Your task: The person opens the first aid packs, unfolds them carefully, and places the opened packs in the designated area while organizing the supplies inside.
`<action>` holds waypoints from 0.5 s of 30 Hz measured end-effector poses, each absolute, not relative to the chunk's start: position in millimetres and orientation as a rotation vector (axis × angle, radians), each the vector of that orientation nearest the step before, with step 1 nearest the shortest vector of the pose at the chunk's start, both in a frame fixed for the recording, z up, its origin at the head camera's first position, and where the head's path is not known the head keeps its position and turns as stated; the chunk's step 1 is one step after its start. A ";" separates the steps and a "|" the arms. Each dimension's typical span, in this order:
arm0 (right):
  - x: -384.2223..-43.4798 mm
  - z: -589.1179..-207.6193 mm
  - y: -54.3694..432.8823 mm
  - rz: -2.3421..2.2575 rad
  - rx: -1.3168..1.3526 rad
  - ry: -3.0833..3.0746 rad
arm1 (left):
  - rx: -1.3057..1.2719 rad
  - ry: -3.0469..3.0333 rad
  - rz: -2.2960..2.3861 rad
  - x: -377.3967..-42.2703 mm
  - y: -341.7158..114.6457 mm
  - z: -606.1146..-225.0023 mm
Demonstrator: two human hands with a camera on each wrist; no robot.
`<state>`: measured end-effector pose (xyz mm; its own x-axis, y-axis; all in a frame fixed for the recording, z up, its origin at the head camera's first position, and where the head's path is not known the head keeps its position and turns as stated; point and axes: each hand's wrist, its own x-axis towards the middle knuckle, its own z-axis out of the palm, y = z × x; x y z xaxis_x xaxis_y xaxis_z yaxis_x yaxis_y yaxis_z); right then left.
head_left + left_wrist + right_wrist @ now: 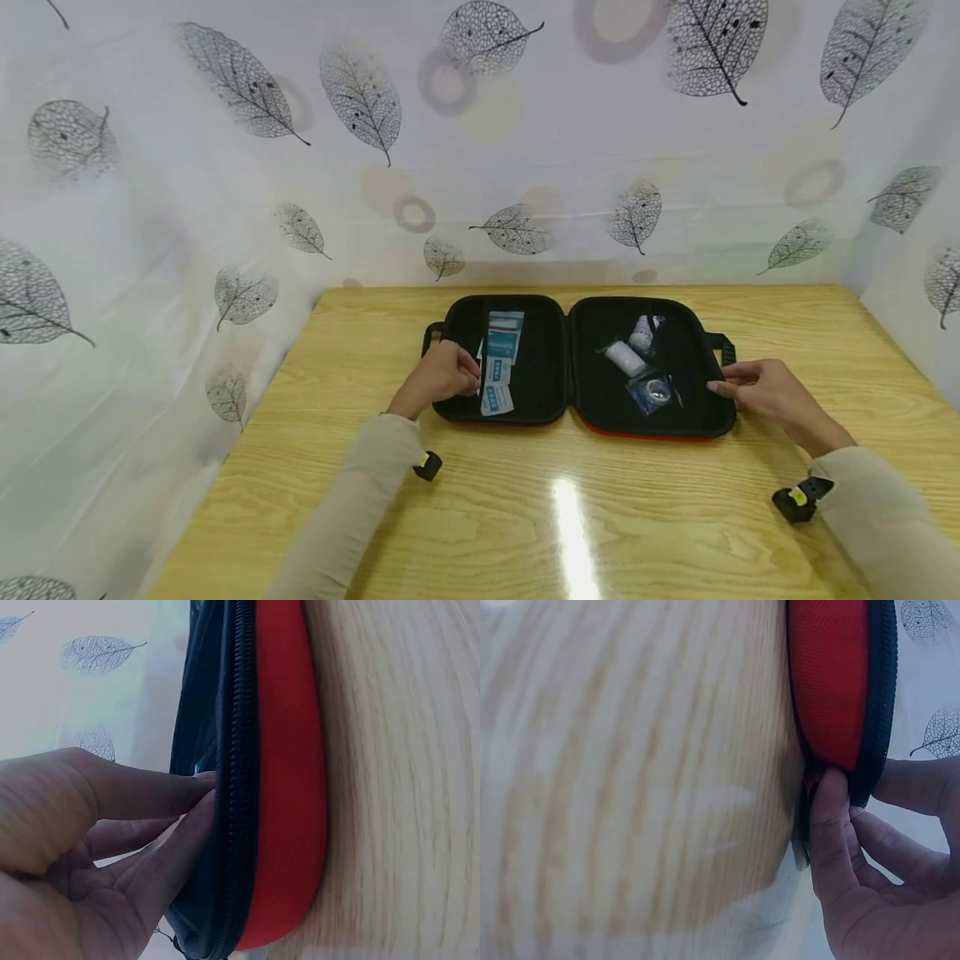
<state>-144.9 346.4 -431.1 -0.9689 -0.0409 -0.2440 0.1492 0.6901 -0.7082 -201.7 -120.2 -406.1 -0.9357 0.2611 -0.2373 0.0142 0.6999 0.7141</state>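
Note:
A red zip case with a black lining (542, 358) lies unfolded on the table, its two halves side by side. Over the left half, my left hand (446, 372) pinches a thin white item whose kind is unclear; in the left wrist view the case's zipped edge (241, 750) hides the fingertips. Beside that hand, teal-and-white packets (504, 337) and small blue-and-white sachets (497, 399) lie along a black strap. My right hand (765, 390) grips the right half's outer edge, thumb and fingers on either side of the red wall (829, 682).
In the right half lie a white roll (625, 358), a wrapped white bottle-like item (642, 333) and a clear bag (652, 392). A black handle (726, 347) sticks out on the right. The wooden table (480, 517) meets a leaf-patterned curtain (570, 167) behind.

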 end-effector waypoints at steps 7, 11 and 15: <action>-144.0 -429.7 345.4 -1.149 0.092 2.669 | 0.192 2.644 1.071 -198.5 -119.9 -406.6; -138.4 -426.2 343.9 -1.140 0.091 2.703 | 0.240 2.747 0.984 -188.6 -125.8 -403.9; -129.1 -419.0 343.3 -1.082 0.034 2.833 | 0.326 2.849 0.995 -171.4 -131.7 -399.5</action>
